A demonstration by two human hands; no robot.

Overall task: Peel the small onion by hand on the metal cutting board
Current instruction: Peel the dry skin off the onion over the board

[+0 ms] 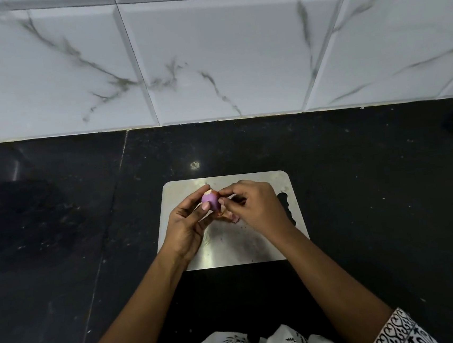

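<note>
Countertop [60, 242], black stone, bare apart from the work area; pale marble-look wall tiles [209, 62] behind, irrelevant to the job. Metal cutting board [227, 251] laid flat near the front edge, handle cutout on its right side, probably set there to catch scraps under the hands. Left hand [184, 222] raised over the board's far-left area, curled closed around the small onion [210, 200]: thumb across the near side, fingers behind, root end up. Looks like a steadying hold that leaves the right flank exposed for peeling. Right hand [253, 204] close alongside, fingertips pinched together at the onion's upper right edge, apparently nipping a strip of skin; actual contact too small to confirm. Onion off the board surface, held above its far edge, mostly bare purple already, so judged late in the peel. Peel scraps [228, 216], papery, just below the onion between the two hands; held or lying on the board, cannot tell.
</note>
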